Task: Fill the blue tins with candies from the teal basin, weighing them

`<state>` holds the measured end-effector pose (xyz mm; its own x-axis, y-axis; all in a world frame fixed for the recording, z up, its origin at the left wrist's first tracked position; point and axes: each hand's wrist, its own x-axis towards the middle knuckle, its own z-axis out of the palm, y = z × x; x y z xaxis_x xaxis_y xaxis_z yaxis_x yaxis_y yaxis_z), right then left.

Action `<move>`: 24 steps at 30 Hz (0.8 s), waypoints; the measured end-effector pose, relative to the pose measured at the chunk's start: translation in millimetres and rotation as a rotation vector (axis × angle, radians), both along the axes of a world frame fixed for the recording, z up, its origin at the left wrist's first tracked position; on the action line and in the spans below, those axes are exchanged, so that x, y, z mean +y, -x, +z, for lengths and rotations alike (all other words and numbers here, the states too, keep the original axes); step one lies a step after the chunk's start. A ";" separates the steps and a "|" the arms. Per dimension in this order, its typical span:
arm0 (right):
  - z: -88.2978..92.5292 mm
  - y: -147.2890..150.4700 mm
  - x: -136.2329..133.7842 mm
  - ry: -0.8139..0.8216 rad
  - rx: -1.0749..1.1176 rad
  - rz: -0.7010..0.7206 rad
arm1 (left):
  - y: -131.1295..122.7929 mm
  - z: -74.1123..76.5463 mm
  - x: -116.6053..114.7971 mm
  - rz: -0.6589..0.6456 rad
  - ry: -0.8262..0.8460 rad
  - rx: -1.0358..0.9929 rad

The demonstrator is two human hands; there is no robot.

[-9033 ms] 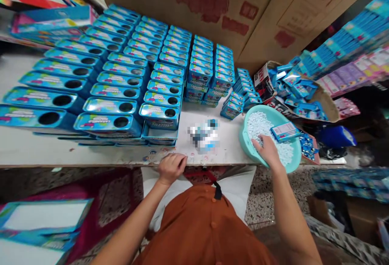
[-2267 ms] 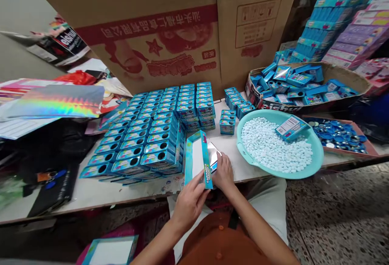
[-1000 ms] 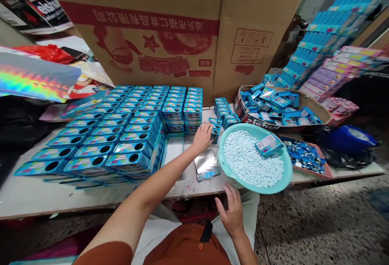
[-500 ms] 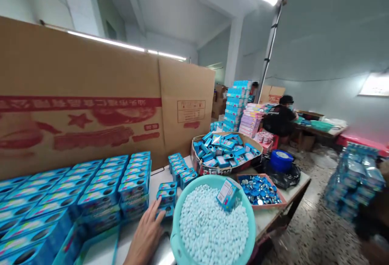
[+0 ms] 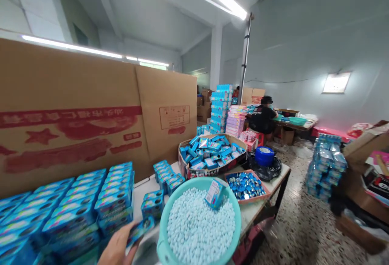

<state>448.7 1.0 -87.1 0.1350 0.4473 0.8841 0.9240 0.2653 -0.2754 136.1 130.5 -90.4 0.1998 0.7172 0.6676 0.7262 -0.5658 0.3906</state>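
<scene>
My left hand [image 5: 119, 245] grips a small blue box [image 5: 140, 230] between thumb and fingers, just left of the basin. The round turquoise basin [image 5: 163, 221] is heaped with pale blue candies [image 5: 197, 226]. Another blue box [image 5: 214, 194] stands tilted in the candies near the far rim. Beyond my left hand, a few blue boxes [image 5: 152, 204] stand close together. To the left are tight rows of stacked blue boxes [image 5: 114, 192]. My right hand is not in view.
A large cardboard sheet [image 5: 170, 115] stands behind the rows. A carton [image 5: 212, 172] of loose blue boxes and a pink tray [image 5: 266, 195] of blue and silver caps lie beyond the basin. A person [image 5: 263, 117] sits at a farther table.
My left hand has drawn back down and left, and now holds a blue box that it was reaching over before. The camera view has turned to the right.
</scene>
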 end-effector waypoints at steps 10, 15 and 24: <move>-51.5 32.9 -128.4 0.495 0.157 0.197 | -5.4 48.3 -104.1 0.122 0.311 -0.039; -50.6 32.5 -124.9 0.485 0.131 0.240 | -10.8 32.2 -117.3 0.081 0.369 -0.073; -44.2 34.6 -129.0 0.510 0.131 0.217 | -26.5 23.8 -96.4 0.032 0.463 -0.033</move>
<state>414.1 -128.0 -131.2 0.0859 0.8429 0.5312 0.8127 0.2491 -0.5267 162.6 34.1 -66.6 0.1571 0.9468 0.2809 0.7234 -0.3040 0.6199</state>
